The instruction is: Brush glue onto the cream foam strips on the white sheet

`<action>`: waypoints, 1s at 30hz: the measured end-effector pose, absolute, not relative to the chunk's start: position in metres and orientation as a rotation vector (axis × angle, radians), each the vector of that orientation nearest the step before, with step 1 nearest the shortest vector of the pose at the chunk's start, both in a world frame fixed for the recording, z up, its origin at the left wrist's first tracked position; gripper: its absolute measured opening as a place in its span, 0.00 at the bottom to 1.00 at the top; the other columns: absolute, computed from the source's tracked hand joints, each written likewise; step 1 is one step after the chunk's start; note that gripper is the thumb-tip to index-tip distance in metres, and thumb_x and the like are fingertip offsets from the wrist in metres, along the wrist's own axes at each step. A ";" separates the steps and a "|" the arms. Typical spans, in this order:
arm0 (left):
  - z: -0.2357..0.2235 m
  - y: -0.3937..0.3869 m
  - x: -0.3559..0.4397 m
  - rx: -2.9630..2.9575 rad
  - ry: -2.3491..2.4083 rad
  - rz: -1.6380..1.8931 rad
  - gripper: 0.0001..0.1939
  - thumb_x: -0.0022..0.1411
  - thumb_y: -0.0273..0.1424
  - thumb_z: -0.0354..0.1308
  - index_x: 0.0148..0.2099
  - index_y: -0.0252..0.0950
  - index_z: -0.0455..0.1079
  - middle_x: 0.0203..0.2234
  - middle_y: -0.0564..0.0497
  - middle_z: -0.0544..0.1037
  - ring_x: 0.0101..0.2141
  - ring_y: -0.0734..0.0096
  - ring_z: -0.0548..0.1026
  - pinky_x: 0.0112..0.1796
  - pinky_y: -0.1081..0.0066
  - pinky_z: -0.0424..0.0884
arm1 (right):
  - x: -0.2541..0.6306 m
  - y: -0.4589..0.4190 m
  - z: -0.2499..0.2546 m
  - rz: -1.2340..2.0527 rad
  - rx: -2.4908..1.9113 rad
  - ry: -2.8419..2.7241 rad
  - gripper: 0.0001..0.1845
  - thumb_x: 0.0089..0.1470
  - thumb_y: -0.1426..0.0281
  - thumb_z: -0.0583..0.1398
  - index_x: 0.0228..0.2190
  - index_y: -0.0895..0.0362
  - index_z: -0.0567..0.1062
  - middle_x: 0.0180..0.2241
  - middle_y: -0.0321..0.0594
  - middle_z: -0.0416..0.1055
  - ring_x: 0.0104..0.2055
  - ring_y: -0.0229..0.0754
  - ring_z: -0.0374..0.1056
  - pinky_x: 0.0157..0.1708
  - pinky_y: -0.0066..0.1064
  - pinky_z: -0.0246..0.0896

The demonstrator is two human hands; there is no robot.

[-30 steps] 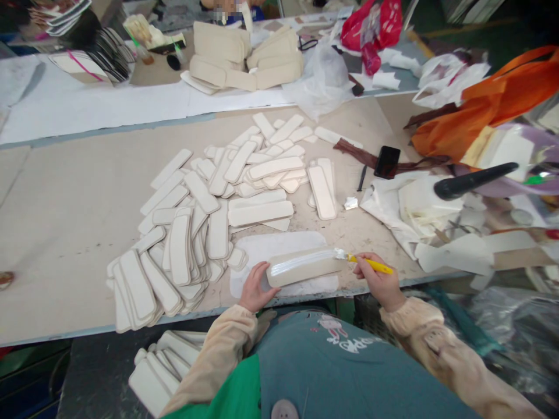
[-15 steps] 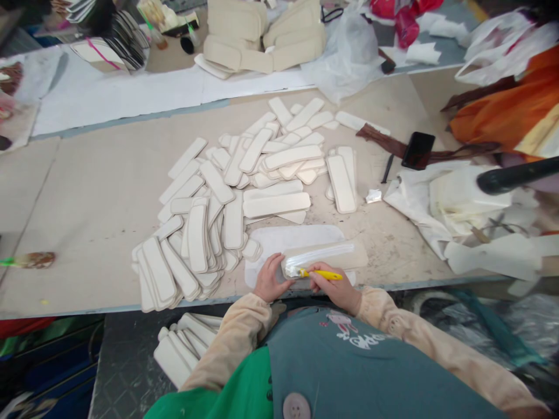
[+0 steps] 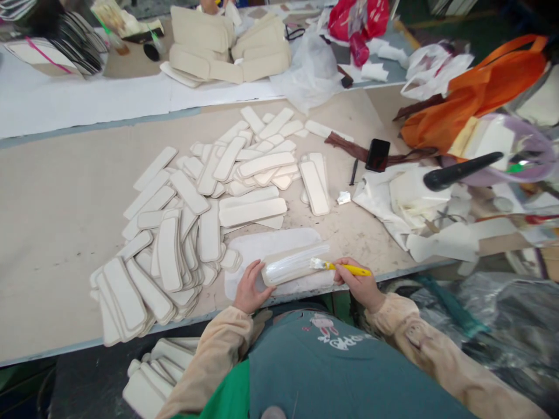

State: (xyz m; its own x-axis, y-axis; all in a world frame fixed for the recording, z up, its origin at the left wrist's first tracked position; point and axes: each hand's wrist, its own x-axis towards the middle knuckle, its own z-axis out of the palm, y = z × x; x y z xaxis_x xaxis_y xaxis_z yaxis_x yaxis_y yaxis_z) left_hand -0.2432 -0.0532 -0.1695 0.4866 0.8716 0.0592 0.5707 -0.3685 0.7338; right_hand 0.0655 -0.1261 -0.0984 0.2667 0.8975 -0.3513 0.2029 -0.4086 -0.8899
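My right hand grips a paintbrush by its yellow handle. The bristles, loaded with something white, rest on the right part of a long cream strip with rounded ends. Glossy white streaks run along the strip's top. At the strip's left end, my left hand holds it between thumb and fingers. Beneath the strip lies a white sheet on the table. Many similar cream strips are heaped just left of and beyond the sheet.
To the right stand a white tub with a black handle above it, a phone and an orange bag. More strips lie below the table's front edge at left. Large cream pieces are stacked on the far table, near a person's hand.
My right hand has drawn the brush rightward from the strip's left end to its right part, lengthening the white streaks. My left hand still holds the left end. The camera view has shifted right.
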 end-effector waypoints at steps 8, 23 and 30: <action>-0.170 -0.053 -0.243 2.097 1.189 0.584 0.34 0.51 0.39 0.61 0.58 0.38 0.56 0.54 0.41 0.63 0.55 0.56 0.63 0.54 0.53 0.64 | 0.105 -0.137 -0.095 0.952 -1.925 -0.910 0.16 0.53 0.56 0.57 0.33 0.57 0.70 0.20 0.33 0.68 0.21 0.36 0.65 0.24 0.27 0.64; -0.170 -0.054 -0.246 2.119 1.200 0.565 0.35 0.52 0.39 0.61 0.60 0.39 0.54 0.54 0.42 0.64 0.55 0.56 0.64 0.54 0.53 0.64 | 0.089 -0.120 -0.096 0.900 -1.865 -0.879 0.19 0.51 0.53 0.58 0.35 0.57 0.71 0.20 0.35 0.70 0.21 0.37 0.66 0.23 0.28 0.67; -0.167 -0.054 -0.246 2.105 1.191 0.571 0.36 0.51 0.41 0.62 0.60 0.38 0.54 0.54 0.41 0.65 0.54 0.56 0.64 0.53 0.52 0.65 | 0.085 -0.125 -0.081 0.910 -1.820 -0.899 0.16 0.52 0.56 0.58 0.35 0.56 0.71 0.21 0.35 0.69 0.21 0.36 0.65 0.22 0.28 0.65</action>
